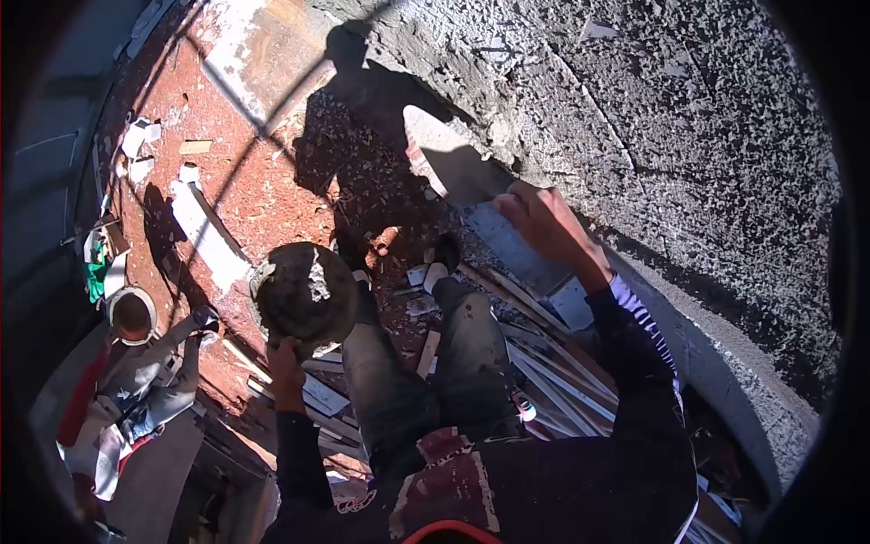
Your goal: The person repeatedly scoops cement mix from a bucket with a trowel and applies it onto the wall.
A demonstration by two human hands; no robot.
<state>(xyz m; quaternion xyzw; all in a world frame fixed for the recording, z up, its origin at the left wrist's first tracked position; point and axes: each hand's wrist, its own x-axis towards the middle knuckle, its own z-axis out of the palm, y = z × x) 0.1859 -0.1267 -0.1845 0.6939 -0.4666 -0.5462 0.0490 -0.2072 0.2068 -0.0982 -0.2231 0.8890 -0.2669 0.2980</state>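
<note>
My left hand is closed on the near rim of a round, dark bucket. Inside the bucket a light patch catches the sun, and its contents look like mortar. Out to the right, my right hand is wrapped round the handle of a trowel. The trowel's broad blade points up and left, partly sunlit and partly in shadow, close to the lower edge of the rough plastered wall. Whether the blade touches the wall I cannot tell. The handle is mostly hidden by my fingers.
Long strips and boards lie beside my legs. Red soil with scattered debris and a white plank stretches left. Another person is at lower left, near a round pale-rimmed object. A curved ledge runs along the right.
</note>
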